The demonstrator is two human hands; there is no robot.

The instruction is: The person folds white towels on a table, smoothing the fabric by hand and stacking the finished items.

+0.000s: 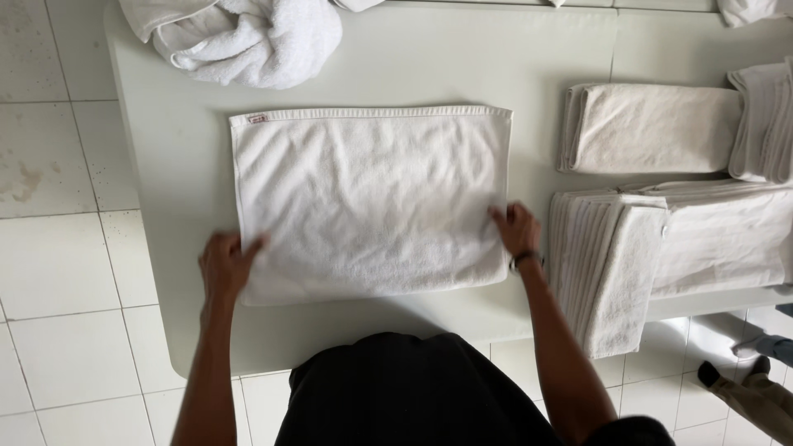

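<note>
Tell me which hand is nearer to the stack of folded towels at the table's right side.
Right. The right hand rests on the spread towel's right edge, just beside the stack of folded towels. The left hand holds the towel's opposite edge, far across from the stack.

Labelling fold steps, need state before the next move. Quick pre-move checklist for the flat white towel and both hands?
1. Flat white terry towel spread smooth on the pale table: ok.
2. Left hand on the towel's near left corner: ok.
3. Right hand on the near right edge: ok.
4. Far edge straight, small tag at the far left corner in view: ok.
5. Crumpled white towel heap apart from the flat towel: ok.
6. Stack of folded white towels close beside the right hand, touching or not: cannot tell.
</note>
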